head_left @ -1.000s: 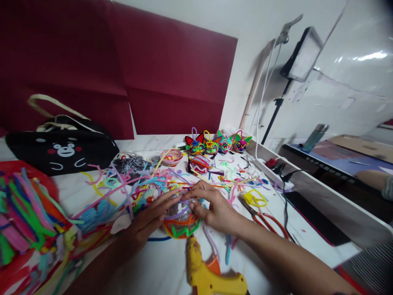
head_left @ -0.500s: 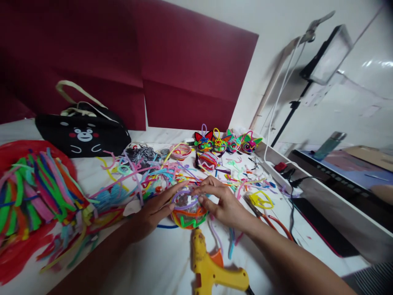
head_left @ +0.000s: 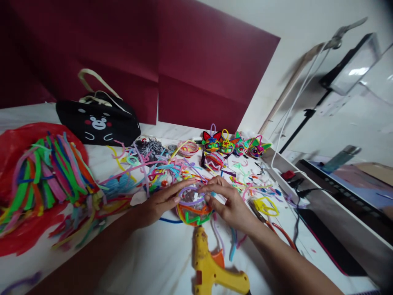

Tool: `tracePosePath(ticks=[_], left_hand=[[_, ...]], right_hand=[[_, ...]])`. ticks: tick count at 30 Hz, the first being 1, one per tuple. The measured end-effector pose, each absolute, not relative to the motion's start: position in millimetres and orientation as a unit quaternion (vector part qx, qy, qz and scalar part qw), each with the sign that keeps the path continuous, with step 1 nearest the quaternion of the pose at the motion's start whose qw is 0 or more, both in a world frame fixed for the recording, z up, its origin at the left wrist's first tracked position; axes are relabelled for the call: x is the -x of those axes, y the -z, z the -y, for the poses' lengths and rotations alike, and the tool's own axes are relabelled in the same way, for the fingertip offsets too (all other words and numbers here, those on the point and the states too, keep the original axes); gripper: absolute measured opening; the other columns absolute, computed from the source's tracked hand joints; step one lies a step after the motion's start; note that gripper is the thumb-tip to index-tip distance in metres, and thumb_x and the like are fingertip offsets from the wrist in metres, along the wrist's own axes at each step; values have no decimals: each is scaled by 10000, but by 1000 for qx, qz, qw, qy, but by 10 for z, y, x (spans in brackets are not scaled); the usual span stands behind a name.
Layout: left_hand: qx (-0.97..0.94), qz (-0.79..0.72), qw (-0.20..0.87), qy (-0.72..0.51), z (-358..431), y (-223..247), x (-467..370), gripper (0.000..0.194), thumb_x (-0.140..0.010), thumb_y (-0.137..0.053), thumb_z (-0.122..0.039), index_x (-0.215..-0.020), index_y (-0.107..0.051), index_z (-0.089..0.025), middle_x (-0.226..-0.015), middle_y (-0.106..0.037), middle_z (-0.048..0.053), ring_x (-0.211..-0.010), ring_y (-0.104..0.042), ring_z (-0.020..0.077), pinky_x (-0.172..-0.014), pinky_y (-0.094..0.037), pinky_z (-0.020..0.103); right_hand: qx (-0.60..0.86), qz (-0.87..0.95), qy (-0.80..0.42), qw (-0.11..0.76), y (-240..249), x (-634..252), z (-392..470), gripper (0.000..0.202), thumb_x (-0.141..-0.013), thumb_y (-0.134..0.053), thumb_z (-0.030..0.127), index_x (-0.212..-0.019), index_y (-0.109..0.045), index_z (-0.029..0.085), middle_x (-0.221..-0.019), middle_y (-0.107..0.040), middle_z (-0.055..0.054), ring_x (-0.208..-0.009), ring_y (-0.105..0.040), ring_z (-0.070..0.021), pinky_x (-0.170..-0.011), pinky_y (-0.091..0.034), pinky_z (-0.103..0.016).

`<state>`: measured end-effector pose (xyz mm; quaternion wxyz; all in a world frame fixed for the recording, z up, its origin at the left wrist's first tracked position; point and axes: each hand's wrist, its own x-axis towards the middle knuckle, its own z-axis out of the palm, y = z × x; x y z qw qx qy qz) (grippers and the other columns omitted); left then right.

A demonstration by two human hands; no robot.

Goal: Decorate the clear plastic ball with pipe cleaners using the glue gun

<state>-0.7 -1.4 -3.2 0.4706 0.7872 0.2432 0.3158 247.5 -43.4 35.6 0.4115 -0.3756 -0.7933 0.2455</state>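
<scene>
In the head view, a round, see-through ball (head_left: 196, 209) sits on the table between my hands, with orange, green zigzag and other pipe cleaners around its side. A purple pipe cleaner (head_left: 186, 202) curves in a ring over its top. My left hand (head_left: 162, 201) rests against the ball's left side, thumb and fingers bent round it. My right hand (head_left: 229, 203) has thumb and forefinger close together at the purple ring's right end; the fingertips partly hide it. Just in front of the ball lies a yellow glue gun (head_left: 206, 262), nozzle toward it.
Orange-handled scissors (head_left: 278, 233) and a yellow pipe cleaner coil (head_left: 265, 206) lie to the right. Bundled pipe cleaners (head_left: 49, 176) sit on red plastic (head_left: 18, 143) at left. Several finished cat-faced ornaments (head_left: 226, 146) stand behind scattered scraps. A black bag (head_left: 98, 123) is at back left.
The view has turned a little, moving most of the scene to the right. Both hands stay on the ball, with only small finger shifts.
</scene>
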Motion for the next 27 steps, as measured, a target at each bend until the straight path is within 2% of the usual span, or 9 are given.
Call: tracePosePath(ticks=[7,12,19,22,27], left_hand=[[-821,-250,393,-330,1,97,-1,413,-1023,-394,-370,-1410,-536,-335,-1608,-346,6,-1503,-251,284,-1215,-226,525],[-872,-229,293,-320,40,68,-26,462,-1040,-322,-280,-1489,-428,-309,-1610,-342,7,-1504,-256,259,-1235,-211,481],[-903,-199,150,-350,90,116,-88,564,-1017,-295,-130,-1549,-286,-318,-1627,-310,12,-1489,-303,228,-1230,-275,431],[-897,-193,140,-371,98,163,-114,566,-1015,-315,-134,-1547,-286,-326,-1624,-315,-5,-1482,-319,245,-1228,-286,459],[-862,-236,205,-399,115,185,-151,493,-1026,-335,-194,-1497,-398,-324,-1593,-375,-46,-1464,-353,272,-1246,-257,490]], right_hand=[[377,791,-239,419,-340,-2473,427,275,-890,-582,96,-1065,-740,238,-941,-594,-60,-897,-576,-195,-790,-473,-343],[376,790,-229,427,-324,-2471,416,311,-862,-583,64,-1056,-743,246,-923,-593,-41,-880,-570,-181,-781,-474,-324],[374,785,-227,438,-337,-2455,403,339,-832,-596,39,-1056,-753,239,-926,-592,-38,-889,-576,-182,-797,-476,-324],[375,788,-223,434,-320,-2455,388,375,-815,-601,14,-1064,-752,251,-933,-596,-28,-907,-575,-178,-809,-478,-318],[379,786,-204,443,-294,-2446,364,371,-803,-617,5,-1038,-759,254,-904,-608,-17,-890,-574,-171,-813,-479,-308]])
